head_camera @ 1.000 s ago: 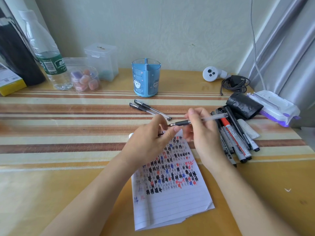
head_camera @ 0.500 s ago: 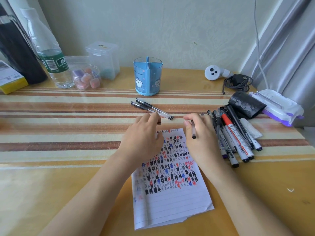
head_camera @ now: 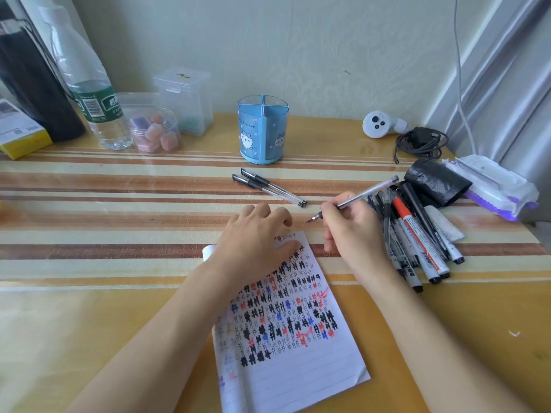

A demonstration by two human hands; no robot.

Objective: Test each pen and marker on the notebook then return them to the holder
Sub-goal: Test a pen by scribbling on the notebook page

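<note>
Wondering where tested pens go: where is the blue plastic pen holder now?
Head view: the blue plastic pen holder stands upright at the back centre of the striped table, near the wall, just behind two capped clear-barrelled pens.

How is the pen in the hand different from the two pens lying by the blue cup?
The held pen is uncapped, its tip bare; the two lying pens wear black caps. The held pen slants up off the table, gripped by the right hand; the lying pens rest flat, touched by no hand. All three have clear barrels.
</note>
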